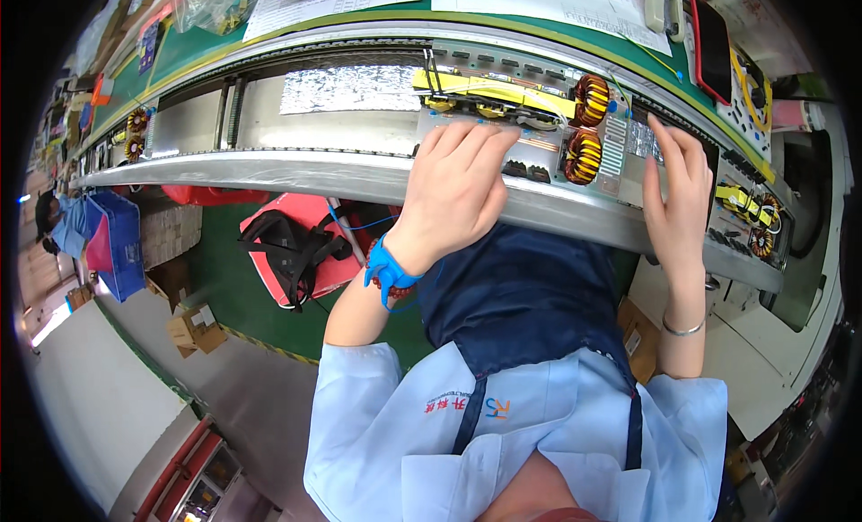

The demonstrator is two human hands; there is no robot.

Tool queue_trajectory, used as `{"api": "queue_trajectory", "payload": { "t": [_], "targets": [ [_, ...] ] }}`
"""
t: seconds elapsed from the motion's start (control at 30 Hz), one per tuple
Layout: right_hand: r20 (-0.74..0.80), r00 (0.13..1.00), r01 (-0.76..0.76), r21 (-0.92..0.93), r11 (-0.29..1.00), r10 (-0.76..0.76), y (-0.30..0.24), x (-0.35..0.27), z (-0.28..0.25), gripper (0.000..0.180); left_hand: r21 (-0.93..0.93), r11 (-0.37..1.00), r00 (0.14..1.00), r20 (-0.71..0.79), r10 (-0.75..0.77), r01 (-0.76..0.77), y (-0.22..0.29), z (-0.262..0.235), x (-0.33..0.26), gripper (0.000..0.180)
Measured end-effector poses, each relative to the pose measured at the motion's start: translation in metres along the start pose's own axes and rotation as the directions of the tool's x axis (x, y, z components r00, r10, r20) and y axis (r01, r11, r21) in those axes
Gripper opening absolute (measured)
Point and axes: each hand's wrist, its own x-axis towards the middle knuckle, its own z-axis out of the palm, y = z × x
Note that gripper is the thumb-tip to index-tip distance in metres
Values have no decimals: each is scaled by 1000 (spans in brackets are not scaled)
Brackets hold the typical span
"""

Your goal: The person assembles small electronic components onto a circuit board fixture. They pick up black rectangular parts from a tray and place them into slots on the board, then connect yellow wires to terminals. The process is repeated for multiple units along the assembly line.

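A long circuit board (539, 138) lies on the conveyor rails in front of me. It carries a long yellow-taped transformer (507, 91), an upper toroidal coil (592, 100) and a lower toroidal coil (584, 157), both copper-wound with yellow bands. My left hand (458, 185) rests over the board's near left part, fingers bent and loosely apart, with nothing visible in its grasp; its fingertips are partly hidden. At the board's right end, my right hand (678, 185) is open, thumb and fingers spread. Whether it touches the board cannot be told.
The metal conveyor rail (296, 176) runs across in front of me. Silver foil (346, 89) lies left of the board. Another board (750, 212) sits to the right on the line. Papers (557, 6) and a red-edged phone (710, 48) lie beyond. A black bag (292, 248) rests below left.
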Motion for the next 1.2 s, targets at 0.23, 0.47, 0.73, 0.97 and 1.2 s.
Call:
{"api": "queue_trajectory", "payload": {
  "t": [0.23,0.47,0.73,0.97,1.2],
  "targets": [
    [118,977,130,331,935,-178,-31,-44,1,36,46,998,996,-80,49,-45,12,-6,-31,42],
    [206,948,163,339,927,-242,-47,-43,16,35,161,981,980,-185,-74,105,-7,-3,-67,44],
    [234,935,170,364,916,-266,-49,-37,17,29,193,981,972,-234,14,32,-7,7,-57,44],
    [206,937,177,419,890,-283,-54,-31,25,22,151,983,986,-118,120,-102,9,19,-46,39],
    [106,945,230,456,860,-309,-49,-17,23,26,140,986,982,-153,110,-88,5,13,-34,39]
  ]
}}
